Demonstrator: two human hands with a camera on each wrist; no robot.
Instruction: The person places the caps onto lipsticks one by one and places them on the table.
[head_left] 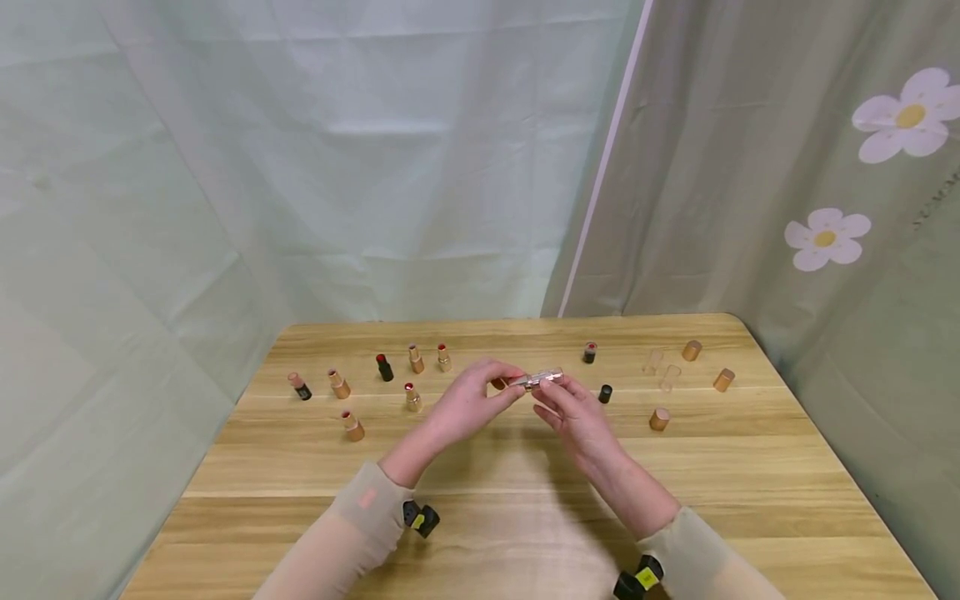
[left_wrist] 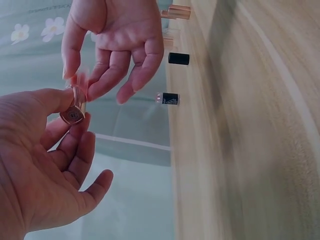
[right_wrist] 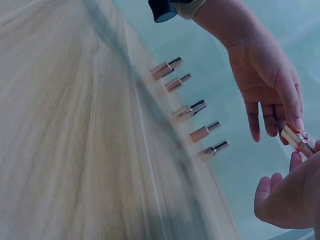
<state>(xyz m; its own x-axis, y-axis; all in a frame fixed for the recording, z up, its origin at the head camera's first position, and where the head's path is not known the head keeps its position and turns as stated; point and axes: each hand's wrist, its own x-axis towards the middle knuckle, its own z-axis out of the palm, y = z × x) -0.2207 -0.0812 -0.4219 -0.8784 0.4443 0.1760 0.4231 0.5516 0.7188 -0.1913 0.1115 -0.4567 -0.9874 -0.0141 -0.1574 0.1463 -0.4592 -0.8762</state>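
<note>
In the head view, both hands meet over the middle of the table at one gold lipstick (left_wrist: 73, 114) with a clear cap (head_left: 550, 377). My left hand (head_left: 468, 398) pinches the gold base between thumb and fingers. From the other side, my right hand (head_left: 583, 418) holds the clear cap, its thumb and fingertips against it. The cap sits over the lipstick's top end in the left wrist view, where the round bottom of the base faces the camera. The right wrist view shows the gold lipstick (right_wrist: 295, 138) between the fingertips of both hands.
Several uncapped lipsticks, one a black tube (head_left: 385, 367), stand left on the wooden table (head_left: 495, 533). Right of the hands are a dark lipstick (head_left: 590, 353), a black cap (head_left: 605, 393), clear caps (head_left: 670, 378) and copper caps (head_left: 660, 419). A curtain (head_left: 450, 167) hangs behind.
</note>
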